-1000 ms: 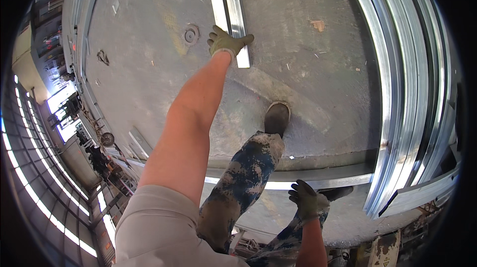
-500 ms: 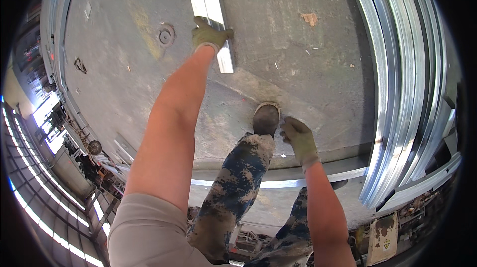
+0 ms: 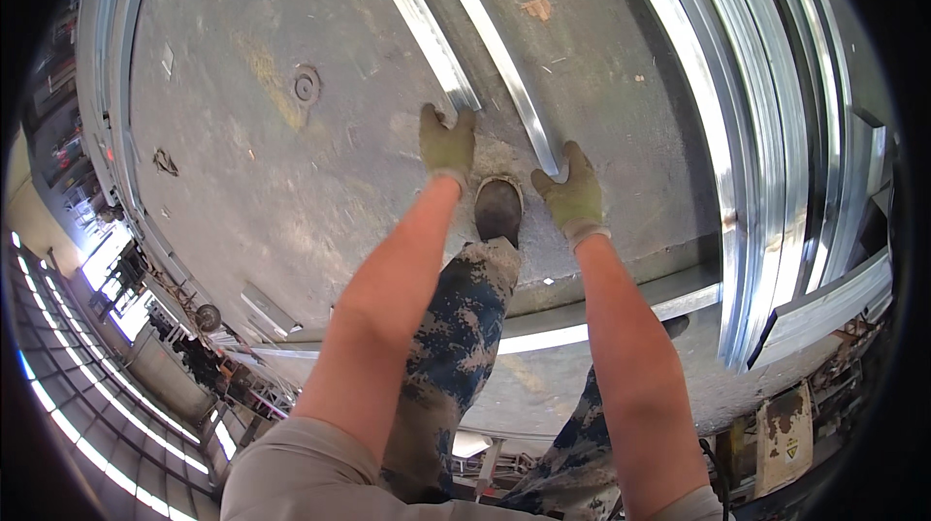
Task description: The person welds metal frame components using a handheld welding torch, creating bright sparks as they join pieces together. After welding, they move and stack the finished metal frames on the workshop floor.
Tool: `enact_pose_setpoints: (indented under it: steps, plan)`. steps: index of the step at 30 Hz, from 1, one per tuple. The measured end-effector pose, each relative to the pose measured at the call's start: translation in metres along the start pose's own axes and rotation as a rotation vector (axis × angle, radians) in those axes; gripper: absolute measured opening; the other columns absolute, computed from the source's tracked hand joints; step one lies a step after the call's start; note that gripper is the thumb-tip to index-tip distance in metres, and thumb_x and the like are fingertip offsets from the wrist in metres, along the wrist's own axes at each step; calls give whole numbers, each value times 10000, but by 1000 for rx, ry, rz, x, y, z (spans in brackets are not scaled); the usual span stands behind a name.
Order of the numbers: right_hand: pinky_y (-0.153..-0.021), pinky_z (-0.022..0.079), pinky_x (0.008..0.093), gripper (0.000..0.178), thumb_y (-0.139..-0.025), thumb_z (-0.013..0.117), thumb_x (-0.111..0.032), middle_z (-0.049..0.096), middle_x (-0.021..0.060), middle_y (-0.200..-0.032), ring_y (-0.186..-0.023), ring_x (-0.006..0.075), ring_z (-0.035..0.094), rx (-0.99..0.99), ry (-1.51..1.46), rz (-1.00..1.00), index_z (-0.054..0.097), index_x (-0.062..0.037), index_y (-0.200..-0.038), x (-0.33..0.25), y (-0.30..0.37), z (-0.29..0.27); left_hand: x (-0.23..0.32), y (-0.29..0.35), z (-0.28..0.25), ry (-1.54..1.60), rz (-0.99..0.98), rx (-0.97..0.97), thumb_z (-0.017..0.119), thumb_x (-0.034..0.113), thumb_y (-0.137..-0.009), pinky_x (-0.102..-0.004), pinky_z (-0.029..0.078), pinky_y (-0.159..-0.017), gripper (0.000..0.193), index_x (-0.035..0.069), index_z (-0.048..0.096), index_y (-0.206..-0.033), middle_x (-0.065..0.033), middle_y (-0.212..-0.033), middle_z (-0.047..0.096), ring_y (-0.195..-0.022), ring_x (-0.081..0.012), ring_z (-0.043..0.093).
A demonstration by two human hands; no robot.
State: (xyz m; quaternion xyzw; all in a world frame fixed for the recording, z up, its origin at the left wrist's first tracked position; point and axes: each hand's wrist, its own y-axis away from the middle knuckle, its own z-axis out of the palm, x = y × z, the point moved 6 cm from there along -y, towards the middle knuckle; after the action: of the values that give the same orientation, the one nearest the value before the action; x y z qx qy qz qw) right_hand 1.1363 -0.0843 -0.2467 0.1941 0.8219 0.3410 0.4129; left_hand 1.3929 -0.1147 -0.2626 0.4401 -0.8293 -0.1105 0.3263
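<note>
Two long shiny metal channels lie on the concrete floor, running away from me with a gap between them. My left hand (image 3: 448,145), in an olive work glove, is at the near end of the left channel (image 3: 424,29). Its thumb and fingers are spread. My gloved right hand (image 3: 574,193) is at the near end of the right channel (image 3: 502,61), thumb and fingers apart on either side of the tip. Whether it touches the metal is hard to tell. One of my shoes (image 3: 499,209) stands between the hands.
A stack of long metal profiles (image 3: 766,133) curves along the right side. Another metal bar (image 3: 543,339) crosses behind my front foot. More profiles (image 3: 118,65) run along the left edge. A round floor fitting (image 3: 306,85) and paper scraps (image 3: 536,8) lie about.
The channels, side by side before, now lie apart, one farther right. My left hand has let go and drawn back to the near end. My right hand has reached forward and opened.
</note>
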Motion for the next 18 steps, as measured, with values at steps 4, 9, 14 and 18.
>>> enact_pose_setpoints:
  steps: [4, 9, 14, 18]
  plan:
    - [-1023, 541, 497, 609, -827, 828, -278, 668, 229, -1275, -1214, 425, 651, -36, 104, -85, 560, -29, -1314, -22, -16, 1, 32, -59, 5, -162, 10, -71, 879, 404, -770, -404, 562, -941, 861, -107, 557, -1384, -243, -1267, 696, -1091, -323, 703]
    - [-967, 563, 494, 512, -853, 829, -272, 688, 201, -1222, -1113, 433, 692, 122, 308, -159, 592, -29, -1236, -8, -51, 30, 44, -89, 39, -237, 32, -84, 897, 427, -704, -451, 561, -952, 807, -83, 636, -1272, -255, -1219, 721, -1119, -374, 716]
    - [-982, 551, 423, 465, -879, 819, -250, 741, 192, -1201, -1131, 358, 705, -81, -439, 18, 680, 25, -1227, 35, -24, -3, 12, -86, 12, -206, 149, -88, 894, 320, -787, -367, 547, -682, 482, -78, 732, -1005, -136, -848, 727, -737, -212, 667]
    - [-1039, 516, 355, 574, -918, 817, -305, 742, 150, -1296, -1187, 253, 683, -124, -831, 221, 673, -19, -1394, 84, 72, -64, 21, 3, -1, -20, 30, -324, 882, 273, -871, -334, 508, -608, 372, -14, 677, -991, -70, -860, 688, -676, -169, 608]
